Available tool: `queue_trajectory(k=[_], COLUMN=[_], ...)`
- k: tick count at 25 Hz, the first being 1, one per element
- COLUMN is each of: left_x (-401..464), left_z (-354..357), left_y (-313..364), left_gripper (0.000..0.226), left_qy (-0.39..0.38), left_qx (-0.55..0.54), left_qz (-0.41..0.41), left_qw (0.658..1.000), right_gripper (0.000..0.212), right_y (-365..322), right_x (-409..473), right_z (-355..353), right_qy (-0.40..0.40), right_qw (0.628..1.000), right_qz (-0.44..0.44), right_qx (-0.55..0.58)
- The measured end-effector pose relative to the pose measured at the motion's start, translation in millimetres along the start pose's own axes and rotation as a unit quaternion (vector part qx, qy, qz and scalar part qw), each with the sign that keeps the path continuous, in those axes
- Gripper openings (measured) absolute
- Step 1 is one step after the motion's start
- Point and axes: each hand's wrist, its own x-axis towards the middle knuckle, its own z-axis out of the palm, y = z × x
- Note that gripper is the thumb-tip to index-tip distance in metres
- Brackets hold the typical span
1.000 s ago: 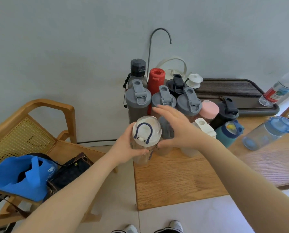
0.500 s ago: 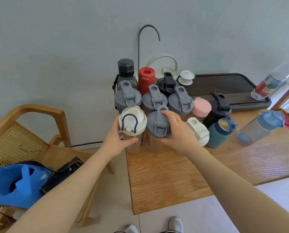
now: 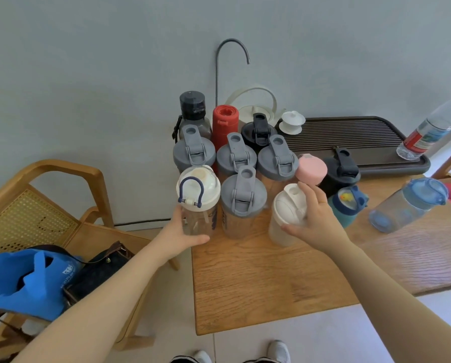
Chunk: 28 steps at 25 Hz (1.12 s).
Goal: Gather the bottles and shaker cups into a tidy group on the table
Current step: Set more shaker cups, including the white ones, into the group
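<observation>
Several bottles and shaker cups stand packed at the back left of the wooden table (image 3: 271,284). My left hand (image 3: 178,235) grips the base of a clear cup with a white lid and blue loop (image 3: 198,189) at the table's left edge. Beside it stands a grey-lidded shaker (image 3: 242,203). My right hand (image 3: 314,218) wraps around a white shaker cup (image 3: 284,218), which stands apart to the right of the grey one. Behind are three grey-lidded shakers (image 3: 234,155), a red bottle (image 3: 224,119), a pink-lidded cup (image 3: 310,167) and a teal bottle (image 3: 346,205).
A blue-lidded clear bottle (image 3: 407,205) stands apart at the right. A dark slatted tray (image 3: 363,137) at the back carries a tilted water bottle (image 3: 428,129) and a white lidded cup (image 3: 292,121). A wooden chair (image 3: 62,184) with bags stands left of the table.
My right hand let go of the grey-lidded shaker and moved right onto the white shaker cup. My left hand stays on the white-lidded clear cup, now lower on its body.
</observation>
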Motion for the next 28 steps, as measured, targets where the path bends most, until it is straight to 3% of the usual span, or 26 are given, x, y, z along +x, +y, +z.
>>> queue_trajectory(k=[5,8,11,13,15,17,20,23,28], left_x=[8,0,-24,-41,-48,-42,-28,-20,-17], left_z=[19,23,28,31,33,41,66,88,94], left_y=[-4,6,26,40,56,69,75,74,79], left_gripper=[0.078,0.096,0.123,0.116,0.091,0.066,0.058,0.069,0.052], left_qy=[0.082,0.125,0.255,0.327,0.35,0.337,0.282,0.224,0.233], left_qx=[-0.046,-0.072,-0.043,0.125,0.294,0.395,0.503,0.554,0.514], left_qz=[-0.034,-0.018,0.049,0.153,0.269,0.363,0.382,0.316,0.29], left_qw=[0.995,0.989,0.965,0.924,0.847,0.774,0.722,0.737,0.773], right_gripper=[0.097,0.1,0.109,0.11,0.107,0.1,0.089,0.087,0.084], right_y=[-5,-10,-10,-5,0,3,3,-1,-3], right_x=[0,0,-1,2,8,13,15,18,23], right_z=[8,12,3,-11,-25,-29,-25,-19,-6], right_qy=[0.076,0.086,0.017,-0.035,-0.062,-0.088,-0.088,-0.064,-0.016], right_qw=[0.996,0.995,0.994,0.974,0.939,0.914,0.911,0.922,0.933], right_qz=[0.03,0.021,-0.014,-0.09,-0.185,-0.237,-0.246,-0.239,-0.236], right_qx=[-0.03,-0.052,-0.112,-0.207,-0.284,-0.318,-0.319,-0.297,-0.273])
